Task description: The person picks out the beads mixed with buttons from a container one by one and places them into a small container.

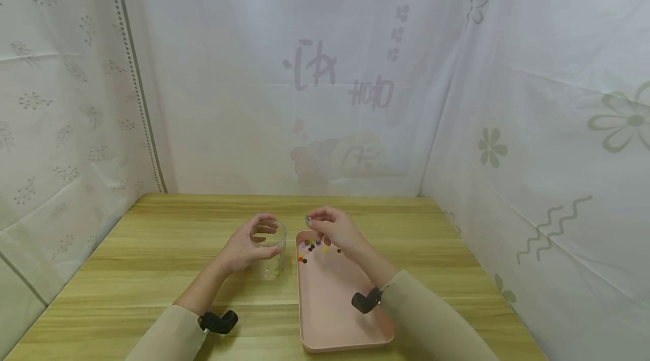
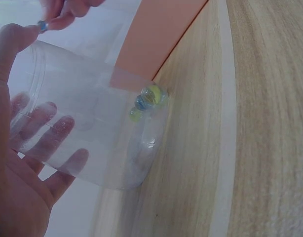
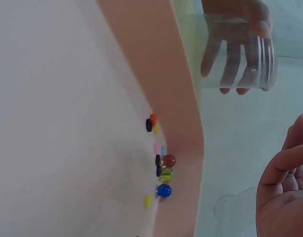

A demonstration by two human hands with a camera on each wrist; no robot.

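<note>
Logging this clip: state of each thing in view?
Left hand: curled around the clear container
Right hand: pinching a blue marble
Clear container: upright, lidless, small marbles at its bottom
Blue marble: held outside the clear container
Pink tray: flat on the table
Tray marbles, coloured pieces: loose at far end

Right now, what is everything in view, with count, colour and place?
Table: one, yellowish, underneath
Curtains: several, printed white, behind and beside
Tray: one, pink, on table
Cup: one, clear, left of tray
Cup marbles: a few, yellowish and blue, at bottom
Tray marbles: three visible, blue, yellow-green, reddish-brown, far end
Small discs: several, black, yellow, orange, pink, same end
Held marble: one, bluish, in right hand
Wrist cameras: two, black, wrists
Sleeves: two, beige, forearms
Left hand: one, around cup
Right hand: one, pinching marble
</note>
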